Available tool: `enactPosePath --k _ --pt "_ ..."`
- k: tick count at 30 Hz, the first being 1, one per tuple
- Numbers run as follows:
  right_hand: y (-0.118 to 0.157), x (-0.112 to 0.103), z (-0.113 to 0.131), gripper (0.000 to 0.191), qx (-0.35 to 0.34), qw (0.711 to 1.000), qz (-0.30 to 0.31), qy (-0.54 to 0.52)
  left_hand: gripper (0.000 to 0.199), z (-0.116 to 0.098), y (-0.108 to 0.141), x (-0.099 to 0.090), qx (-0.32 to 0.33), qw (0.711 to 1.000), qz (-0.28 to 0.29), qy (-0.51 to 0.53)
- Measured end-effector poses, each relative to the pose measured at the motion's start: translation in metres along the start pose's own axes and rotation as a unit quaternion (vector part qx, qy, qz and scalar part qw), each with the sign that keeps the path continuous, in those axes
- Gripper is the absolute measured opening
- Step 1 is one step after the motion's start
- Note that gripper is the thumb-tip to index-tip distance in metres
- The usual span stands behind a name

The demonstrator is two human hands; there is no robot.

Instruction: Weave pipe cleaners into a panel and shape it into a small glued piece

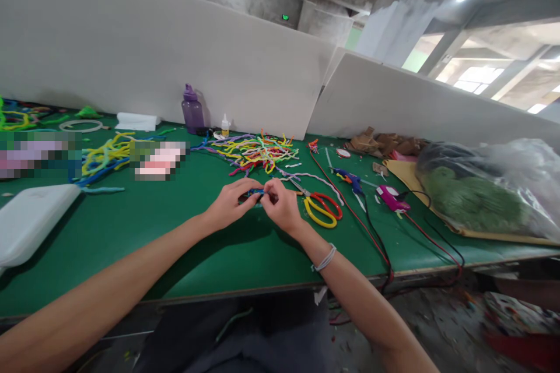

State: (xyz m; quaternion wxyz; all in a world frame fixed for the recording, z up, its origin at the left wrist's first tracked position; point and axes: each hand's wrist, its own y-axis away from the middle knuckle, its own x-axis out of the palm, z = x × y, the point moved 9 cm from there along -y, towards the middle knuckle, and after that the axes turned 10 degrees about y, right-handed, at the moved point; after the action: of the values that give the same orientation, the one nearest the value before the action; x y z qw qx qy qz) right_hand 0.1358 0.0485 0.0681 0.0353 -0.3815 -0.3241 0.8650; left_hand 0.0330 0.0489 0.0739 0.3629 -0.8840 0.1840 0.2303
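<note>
My left hand (231, 203) is closed, its thumb and fingers pinching a small blue pipe cleaner piece (256, 191) over the green table. From the other side, my right hand (282, 205) meets it with thumb and forefinger pressed together on the same piece; the fingers hide much of it. Just right of my right hand lies a pair of scissors (321, 210) with one red and one yellow handle loop. Beyond both hands spreads a loose heap of coloured pipe cleaners (258, 154). A pale lilac pipe cleaner (324, 178) curves behind the scissors.
A blue glue gun (350, 179) and a magenta device (394, 198) with cords lie to the right, near a plastic bag of green material (476, 198). A purple bottle (192, 111) and small glue bottle (224, 126) stand behind. A white case (35, 218) is at left.
</note>
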Motion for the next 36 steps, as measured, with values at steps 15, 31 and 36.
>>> enactPosePath --k 15,31,36 --pt "-0.003 0.033 -0.006 0.034 0.097 0.893 0.177 -0.402 0.031 0.017 0.006 -0.009 -0.119 0.978 -0.117 0.123" --pt "-0.002 0.037 -0.018 0.025 0.151 0.911 0.147 -0.353 0.03 0.019 0.006 -0.004 -0.108 0.985 -0.099 0.086" --pt "-0.006 0.023 -0.021 0.036 0.123 0.915 0.211 -0.322 0.032 0.036 0.003 0.015 -0.193 0.919 -0.054 0.34"
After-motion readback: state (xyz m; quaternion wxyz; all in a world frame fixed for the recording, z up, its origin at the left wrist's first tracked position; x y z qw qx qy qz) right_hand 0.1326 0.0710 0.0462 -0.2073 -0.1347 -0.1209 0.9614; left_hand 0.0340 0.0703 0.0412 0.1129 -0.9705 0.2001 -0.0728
